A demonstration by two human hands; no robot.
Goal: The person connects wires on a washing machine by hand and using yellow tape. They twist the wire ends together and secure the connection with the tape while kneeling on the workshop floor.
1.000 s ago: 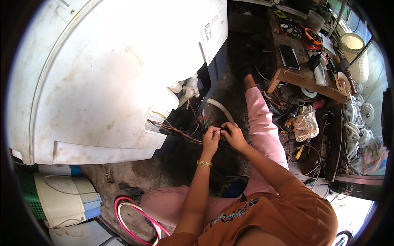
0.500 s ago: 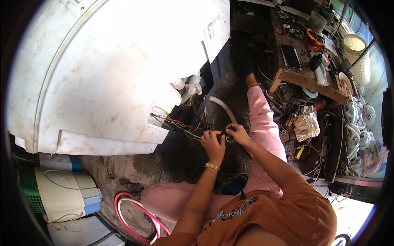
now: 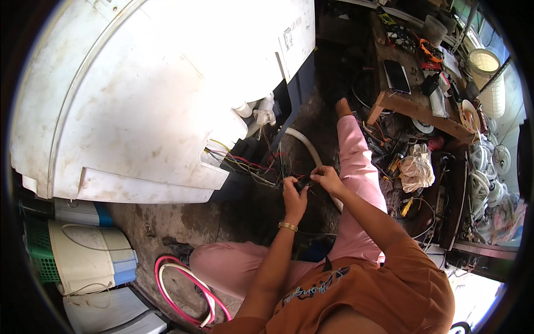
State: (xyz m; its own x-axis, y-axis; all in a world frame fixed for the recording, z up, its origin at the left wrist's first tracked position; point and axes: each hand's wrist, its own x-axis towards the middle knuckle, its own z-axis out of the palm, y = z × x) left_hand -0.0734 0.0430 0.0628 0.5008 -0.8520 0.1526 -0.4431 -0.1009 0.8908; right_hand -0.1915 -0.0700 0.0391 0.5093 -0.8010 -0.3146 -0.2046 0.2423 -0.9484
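A bundle of thin coloured wires [image 3: 240, 162] comes out of the opening in a large white appliance housing [image 3: 139, 111], which lies tilted at the left. My left hand [image 3: 293, 200] is closed on the wires near their loose ends, beside a small dark piece. Close by on the right, my right hand [image 3: 328, 180] pinches with thumb and fingertips; what lies in the pinch is too small to make out. A white valve-like fitting [image 3: 263, 114] shows in the housing's opening. Behind my right hand, a pale corrugated hose [image 3: 305, 143] curves across the floor.
On the right a wooden bench [image 3: 423, 115] carries a phone [image 3: 396, 76] and tools. A crumpled cloth [image 3: 417, 168] and loose tools lie below it, with several white pulleys [image 3: 481, 181] farther right. Pink and white tubing [image 3: 167, 289] is coiled near my bent knee.
My left hand has turned and shifted slightly right and is more tightly curled. The right hand stays in its pinch beside it. The view has shifted a little.
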